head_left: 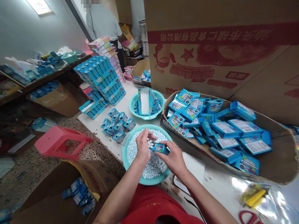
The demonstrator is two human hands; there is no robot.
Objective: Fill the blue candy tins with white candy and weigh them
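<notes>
My right hand (pixel 173 157) grips a small blue candy box (pixel 161 147), tilted on its side with its open end facing left. Cupped against that opening, my left hand (pixel 143 144) holds several small white candies (pixel 150 144). Both hands are over a turquoise basin (pixel 125 155) filled with loose white candies (pixel 149 169). Left of the basin, a group of small blue boxes (pixel 119 126) stands upright on the table. Behind it, a second turquoise basin (pixel 134 111) holds small blue pieces and a fan of flat printed cards (pixel 145 101).
A long carton (pixel 286 146) of blue boxes lies to the right, beside a large cardboard box (pixel 210 59). Stacked display trays (pixel 100 81) rise at the back left. A red stool (pixel 56 143) and an open carton (pixel 93 186) stand left. Red scissors (pixel 249 216) lie front right. A person (pixel 102 26) stands behind.
</notes>
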